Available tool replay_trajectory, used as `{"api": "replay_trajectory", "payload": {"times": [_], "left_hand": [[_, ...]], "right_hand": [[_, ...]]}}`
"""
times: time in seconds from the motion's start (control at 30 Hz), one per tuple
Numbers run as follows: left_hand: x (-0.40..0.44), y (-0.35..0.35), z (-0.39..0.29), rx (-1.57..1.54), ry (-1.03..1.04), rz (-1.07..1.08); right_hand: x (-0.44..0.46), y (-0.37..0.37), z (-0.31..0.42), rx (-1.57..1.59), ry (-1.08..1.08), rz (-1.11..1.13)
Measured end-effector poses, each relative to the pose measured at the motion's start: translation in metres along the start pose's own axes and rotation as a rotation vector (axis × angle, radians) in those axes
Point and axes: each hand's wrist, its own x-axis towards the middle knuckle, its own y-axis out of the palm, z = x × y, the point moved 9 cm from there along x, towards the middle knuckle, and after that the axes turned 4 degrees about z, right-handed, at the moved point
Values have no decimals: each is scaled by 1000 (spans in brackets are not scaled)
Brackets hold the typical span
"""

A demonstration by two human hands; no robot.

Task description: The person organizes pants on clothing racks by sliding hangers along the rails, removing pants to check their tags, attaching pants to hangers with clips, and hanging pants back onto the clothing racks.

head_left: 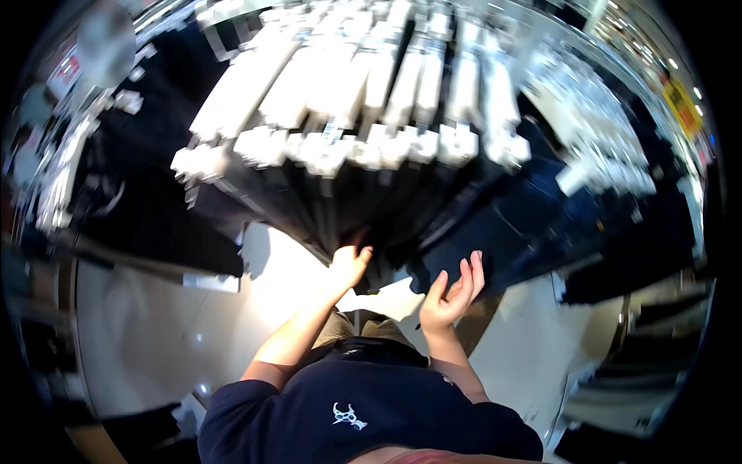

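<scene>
In front of me hangs a row of dark garments (371, 205) that look like trousers, on white hangers (282, 97). My left hand (353, 264) is closed on the lower part of the bunched dark trousers, its thumb on the near side and its other fingers partly hidden by cloth. To its right, my right hand (456, 295) is raised with the fingers apart and slightly curled, holding nothing. It is beside a dark blue garment (471, 236) at the right of the row; whether the two touch I cannot tell. Motion blurs the hangers.
More dark clothing (166, 182) hangs at the left, and another rack of garments (641, 255) stands at the right. Stacks of folded clothes (638, 387) lie at the lower right. A pale tiled floor (154, 325) shows below. A yellow sign (683, 108) is at the upper right.
</scene>
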Motion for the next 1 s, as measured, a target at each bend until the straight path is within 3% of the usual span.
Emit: {"api": "replay_trajectory", "payload": {"times": [0.1, 0.17, 0.23, 0.3, 0.37, 0.43, 0.47, 0.5, 0.6, 0.7, 0.83, 0.93, 1.0], "left_hand": [[-12, -6, 25, -127, -122, 124], [-20, -16, 64, -287, -139, 48], [-32, -43, 104, -359, -212, -80], [-48, -67, 152, -459, -214, -232], [-61, -91, 192, -617, -159, -328], [-77, -116, 220, -672, -145, -352], [-95, -131, 224, -649, -249, -347], [-112, -145, 229, -627, -354, -336], [-150, -187, 266, -741, -435, -385], [-185, -233, 300, -865, -488, -515], [-226, -329, 327, -802, -379, -877], [-246, -393, 335, -730, -251, -1066], [-254, -428, 331, -716, -207, -1146]], "right_hand": [[10, 41, -5, 171, 52, 176], [8, 61, -2, 78, 64, 255], [-15, 90, 13, 192, -21, 427], [-47, 125, 42, 310, -92, 731], [-88, 155, 57, 380, -51, 990], [-126, 186, 50, 456, 123, 1178], [-143, 200, 47, 488, 258, 1242], [-151, 214, 49, 503, 311, 1255], [-154, 259, 84, 434, 157, 1347], [-143, 301, 126, 352, 94, 1270], [-159, 372, 171, 385, 52, 1310], [-185, 423, 215, 501, 146, 1382], [-194, 440, 259, 568, 62, 1398]]}}
